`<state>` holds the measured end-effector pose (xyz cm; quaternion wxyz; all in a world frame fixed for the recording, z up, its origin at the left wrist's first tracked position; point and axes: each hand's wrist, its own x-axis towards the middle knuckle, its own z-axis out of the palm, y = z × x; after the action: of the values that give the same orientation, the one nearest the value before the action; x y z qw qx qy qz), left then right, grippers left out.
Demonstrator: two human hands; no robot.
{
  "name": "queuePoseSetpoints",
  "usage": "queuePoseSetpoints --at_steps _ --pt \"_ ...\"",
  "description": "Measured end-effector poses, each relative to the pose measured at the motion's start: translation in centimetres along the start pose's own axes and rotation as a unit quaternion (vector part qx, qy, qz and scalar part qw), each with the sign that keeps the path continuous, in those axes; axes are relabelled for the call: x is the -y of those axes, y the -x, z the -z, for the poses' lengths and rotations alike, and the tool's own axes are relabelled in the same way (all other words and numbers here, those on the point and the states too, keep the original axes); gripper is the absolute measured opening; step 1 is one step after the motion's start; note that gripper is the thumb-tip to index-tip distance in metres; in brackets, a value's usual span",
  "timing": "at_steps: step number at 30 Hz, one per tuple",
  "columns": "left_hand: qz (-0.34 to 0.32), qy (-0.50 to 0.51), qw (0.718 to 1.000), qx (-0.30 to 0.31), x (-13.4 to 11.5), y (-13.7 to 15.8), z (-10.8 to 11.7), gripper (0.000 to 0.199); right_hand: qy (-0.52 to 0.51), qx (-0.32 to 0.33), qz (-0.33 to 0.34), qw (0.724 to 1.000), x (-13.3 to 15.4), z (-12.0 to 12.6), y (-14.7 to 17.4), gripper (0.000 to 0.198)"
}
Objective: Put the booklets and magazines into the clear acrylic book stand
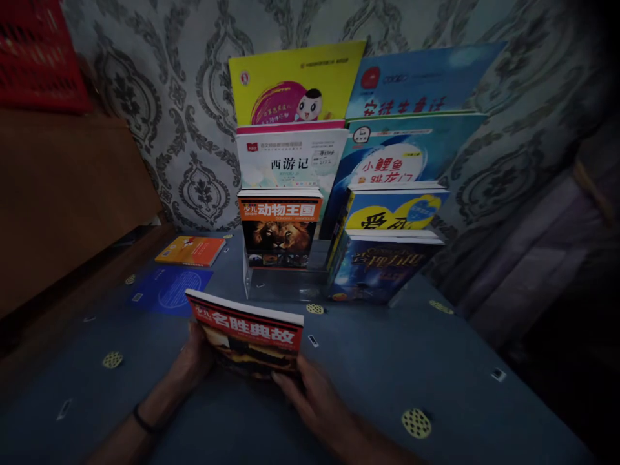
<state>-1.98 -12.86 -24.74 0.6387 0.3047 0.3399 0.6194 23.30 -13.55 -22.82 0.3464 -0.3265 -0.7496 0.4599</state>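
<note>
A book with a red title band (252, 330) is held upright and slightly tilted above the table, its front cover towards me. My left hand (197, 354) grips its left edge, with the fingers mostly hidden behind it. On the other side my right hand (310, 394) holds the lower right corner, thumb on the cover. Beyond the book stands a clear book stand (285, 284) with several books in tiers. At its front left is a book with a lion cover (281, 236); at its front right, a dark blue book (380, 268).
An orange book (191, 250) and a blue book (169, 289) lie flat on the grey-blue table (358, 381), left of the stand. A brown box (68, 194) with a red basket (41, 58) on top is at far left. Patterned wallpaper (198, 129) rises behind.
</note>
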Motion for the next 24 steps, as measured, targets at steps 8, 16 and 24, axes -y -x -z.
queuePoseSetpoints --at_steps 8,16,24 --pt "-0.003 -0.025 0.999 -0.041 -1.5 0.4 -1.3 0.080 0.014 -0.005 0.049 0.999 0.5 0.5 -0.2 0.037" --pt "-0.069 -0.095 0.991 -0.063 -4.0 -0.9 -4.9 0.060 0.064 -0.051 0.057 0.995 0.8 2.0 -2.0 0.021" --pt "-0.320 -0.223 0.921 -0.007 -9.5 -6.0 -11.3 0.053 0.018 -0.216 0.175 0.960 5.3 6.2 -9.1 0.024"
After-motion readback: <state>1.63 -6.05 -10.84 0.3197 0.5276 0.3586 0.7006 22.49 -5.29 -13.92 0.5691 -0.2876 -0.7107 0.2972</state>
